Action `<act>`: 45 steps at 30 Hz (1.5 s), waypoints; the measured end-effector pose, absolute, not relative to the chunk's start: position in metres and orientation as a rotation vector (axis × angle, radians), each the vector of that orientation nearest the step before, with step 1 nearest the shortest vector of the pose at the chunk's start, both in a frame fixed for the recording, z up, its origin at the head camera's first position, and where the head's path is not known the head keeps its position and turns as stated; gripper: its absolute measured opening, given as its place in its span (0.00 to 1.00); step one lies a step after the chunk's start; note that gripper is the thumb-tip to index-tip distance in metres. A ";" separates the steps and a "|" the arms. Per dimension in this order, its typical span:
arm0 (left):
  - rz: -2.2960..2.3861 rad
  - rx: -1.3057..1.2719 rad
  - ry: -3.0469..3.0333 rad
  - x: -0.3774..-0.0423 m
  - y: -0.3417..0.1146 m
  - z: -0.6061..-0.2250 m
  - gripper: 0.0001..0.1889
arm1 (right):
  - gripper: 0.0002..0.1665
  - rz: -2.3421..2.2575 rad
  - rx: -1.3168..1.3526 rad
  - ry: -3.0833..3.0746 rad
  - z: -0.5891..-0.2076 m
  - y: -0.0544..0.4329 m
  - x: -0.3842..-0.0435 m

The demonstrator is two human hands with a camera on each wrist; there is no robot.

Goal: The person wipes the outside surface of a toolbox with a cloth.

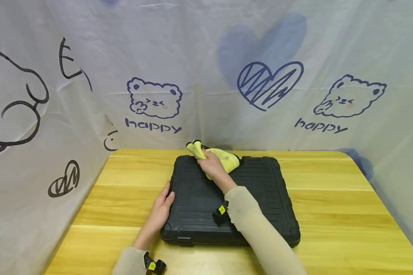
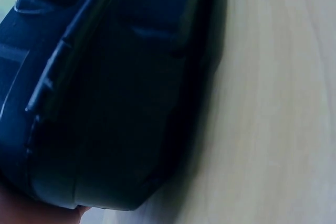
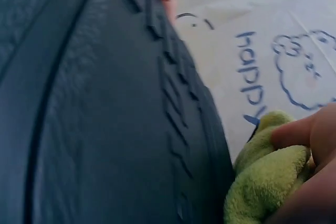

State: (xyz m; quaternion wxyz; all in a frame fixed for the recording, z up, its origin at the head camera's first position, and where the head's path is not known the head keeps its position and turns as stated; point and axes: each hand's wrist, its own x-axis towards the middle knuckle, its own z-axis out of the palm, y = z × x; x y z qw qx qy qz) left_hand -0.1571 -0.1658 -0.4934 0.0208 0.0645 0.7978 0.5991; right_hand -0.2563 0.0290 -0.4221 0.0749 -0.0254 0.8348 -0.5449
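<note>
A closed black plastic case (image 1: 189,198) with ribbed panels lies flat on the table. My right hand (image 1: 213,164) holds a bunched yellow cloth (image 1: 228,160) with dark edging against the case's far part. In the right wrist view, the fingers (image 3: 294,132) press into folds of the fuzzy cloth (image 3: 268,182). Along the case's left edge rests my left hand (image 1: 161,208), its fingers stretched along the side and the thumb touching the upper rim. Only a sliver of that hand shows in the left wrist view, beside the case's dark side (image 2: 105,119).
The wooden table (image 1: 337,202) extends on both sides of the case. Behind it hangs a white curtain (image 1: 210,114) with bear and heart drawings, close to the table's far edge. A small black wrist camera (image 1: 221,214) sits above the case's top.
</note>
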 end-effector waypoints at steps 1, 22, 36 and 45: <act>1.858 0.201 2.470 -0.157 -0.166 -0.493 0.30 | 0.32 -1.537 -0.130 2.573 -0.423 0.025 -0.257; 1.869 0.165 2.460 -0.157 -0.163 -0.494 0.30 | 0.37 -0.818 -0.636 2.590 -0.417 0.008 -0.237; 2.006 0.114 2.395 -0.156 -0.159 -0.497 0.24 | 0.35 -0.726 -0.863 2.462 -0.409 0.021 -0.204; 1.955 0.199 2.439 -0.157 -0.160 -0.495 0.28 | 0.33 -0.872 -0.945 2.249 -0.406 0.046 -0.191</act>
